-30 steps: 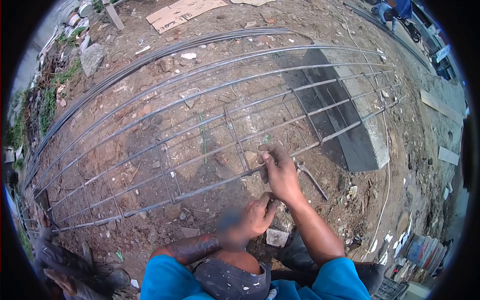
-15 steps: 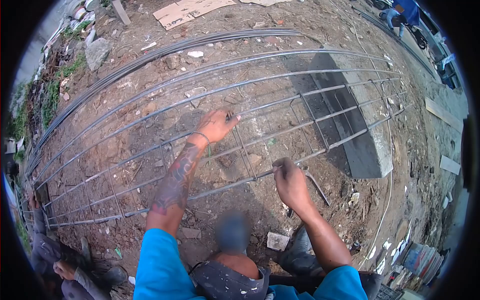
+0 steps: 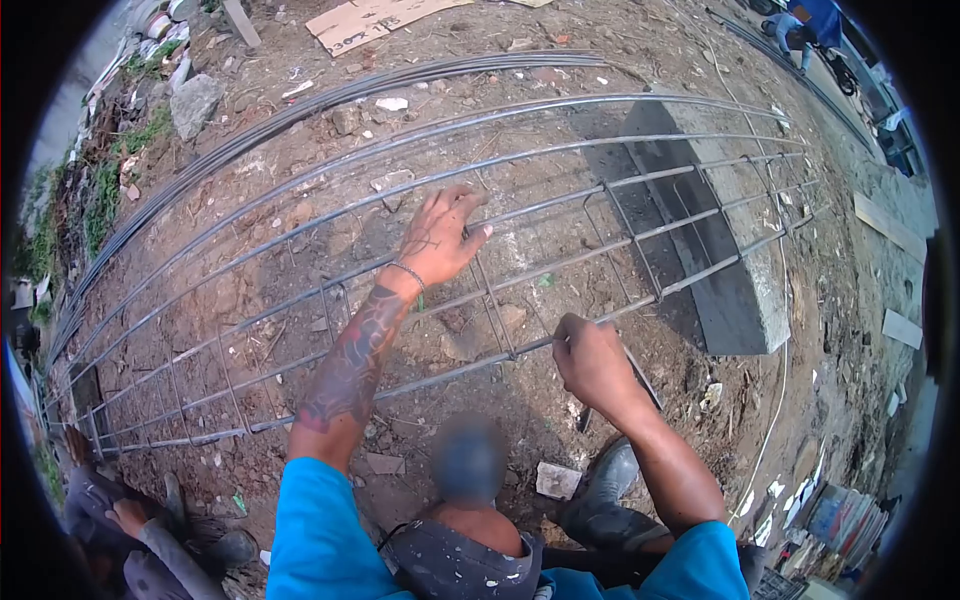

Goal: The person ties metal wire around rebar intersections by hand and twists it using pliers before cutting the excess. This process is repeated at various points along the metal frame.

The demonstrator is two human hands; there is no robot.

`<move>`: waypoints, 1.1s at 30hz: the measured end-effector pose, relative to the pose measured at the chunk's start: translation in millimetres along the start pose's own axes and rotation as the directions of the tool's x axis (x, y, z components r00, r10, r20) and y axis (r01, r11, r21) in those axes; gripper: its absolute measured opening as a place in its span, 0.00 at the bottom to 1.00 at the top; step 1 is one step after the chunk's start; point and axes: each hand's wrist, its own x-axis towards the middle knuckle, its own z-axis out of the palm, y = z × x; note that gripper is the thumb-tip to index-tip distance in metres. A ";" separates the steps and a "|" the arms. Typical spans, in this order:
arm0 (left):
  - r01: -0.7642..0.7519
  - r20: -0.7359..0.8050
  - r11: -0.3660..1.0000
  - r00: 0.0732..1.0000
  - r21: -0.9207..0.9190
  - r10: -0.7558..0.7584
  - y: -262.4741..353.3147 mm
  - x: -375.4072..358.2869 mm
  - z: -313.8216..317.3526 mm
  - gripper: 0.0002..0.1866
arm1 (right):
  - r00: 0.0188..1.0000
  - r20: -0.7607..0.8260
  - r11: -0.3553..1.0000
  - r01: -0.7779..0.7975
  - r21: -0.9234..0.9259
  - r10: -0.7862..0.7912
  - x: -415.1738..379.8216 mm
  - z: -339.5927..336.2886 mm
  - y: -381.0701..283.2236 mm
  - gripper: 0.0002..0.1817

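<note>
A long cage of steel bars (image 3: 430, 382) with thin stirrups stretches across the ground. My left hand (image 3: 441, 237) is over its middle bars, fingers spread apart, with a bracelet at the wrist. Near the cage's close bar, my right hand (image 3: 590, 362) has its thumb and fingers bent together beside the bar; what they hold, if anything, is too small to tell. Under the right part of the cage stands a grey concrete block (image 3: 735, 310). Behind my right hand a dark metal tool (image 3: 643, 378) lies partly hidden.
A bundle of loose bars (image 3: 330, 100) curves along the far side. A person in a dark top (image 3: 455, 560) is directly below me, and another person (image 3: 130, 525) is at the lower left. Rubble and a brick piece (image 3: 556, 481) lie on the ground.
My left hand has opened, its fingers lifting and spreading away from the bar. My right hand has shifted slightly right and down. The lower-left person's hand has moved down from the cage end.
</note>
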 end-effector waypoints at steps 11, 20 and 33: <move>-0.435 0.585 0.876 0.773 0.208 0.245 35.7 27.8 -9.2 0.11 | 0.998 -0.048 0.972 -0.030 0.234 0.042 52.9 40.3 10.0 0.09; -0.413 0.520 0.903 0.801 0.121 0.297 31.9 33.7 -30.6 0.08 | 0.999 -0.039 0.982 0.032 0.184 -0.026 55.1 54.6 -6.7 0.16; -0.241 0.476 0.969 0.846 -0.059 0.240 36.1 11.9 -39.5 0.10 | 0.997 0.065 0.953 0.011 0.304 -0.033 59.7 61.9 -12.2 0.15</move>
